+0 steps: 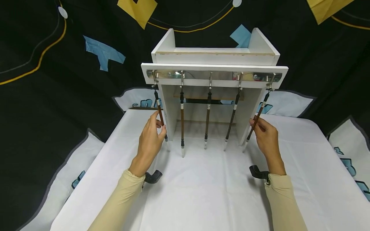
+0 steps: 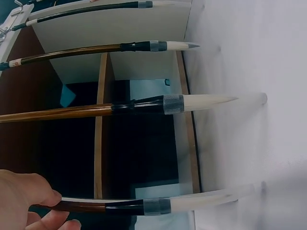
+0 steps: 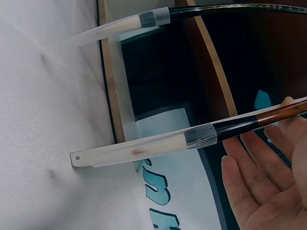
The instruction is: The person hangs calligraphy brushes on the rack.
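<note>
Several calligraphy brushes with brown handles and pale tips hang by loops from hooks on a white wooden rack (image 1: 214,68). My left hand (image 1: 150,138) pinches the handle of the leftmost brush (image 1: 159,110); thumb and fingers meet around it in the left wrist view. At the other end, my right hand (image 1: 267,136) holds the rightmost brush (image 1: 261,107) by its handle, the other fingers loosely spread below it in the right wrist view. Clear sleeves cover the tips of the outer brushes. Between the hands hang the middle brush (image 1: 208,112) and its neighbours, untouched.
The rack stands on a white-covered table (image 1: 190,199). A shelf tray (image 1: 214,57) tops it, and its side panels stand behind the brushes. A black curtain (image 1: 37,122) with blue and yellow paper pieces hangs behind.
</note>
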Action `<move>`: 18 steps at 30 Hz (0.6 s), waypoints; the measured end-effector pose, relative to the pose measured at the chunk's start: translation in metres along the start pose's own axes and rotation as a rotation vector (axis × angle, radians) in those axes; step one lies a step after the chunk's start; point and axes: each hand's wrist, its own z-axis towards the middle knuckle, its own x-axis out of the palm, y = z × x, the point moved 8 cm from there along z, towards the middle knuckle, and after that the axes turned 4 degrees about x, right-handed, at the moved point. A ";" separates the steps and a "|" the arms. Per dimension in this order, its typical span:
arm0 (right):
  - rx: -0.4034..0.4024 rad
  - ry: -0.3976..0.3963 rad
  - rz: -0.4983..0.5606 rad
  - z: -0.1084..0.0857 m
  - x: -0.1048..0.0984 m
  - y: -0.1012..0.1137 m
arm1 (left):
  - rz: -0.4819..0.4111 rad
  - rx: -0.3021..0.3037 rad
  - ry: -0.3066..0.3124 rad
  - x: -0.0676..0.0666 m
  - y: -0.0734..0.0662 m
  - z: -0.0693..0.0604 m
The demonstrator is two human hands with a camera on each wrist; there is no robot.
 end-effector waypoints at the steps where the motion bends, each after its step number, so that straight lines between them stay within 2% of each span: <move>1: 0.002 0.009 0.001 0.000 0.001 0.000 | 0.001 -0.005 0.004 0.000 0.001 0.000; 11: -0.001 0.077 -0.026 0.001 0.002 0.001 | 0.002 -0.022 0.018 0.002 0.008 0.000; 18: -0.004 0.153 -0.105 -0.004 -0.010 -0.005 | 0.021 -0.031 0.061 0.011 0.015 -0.007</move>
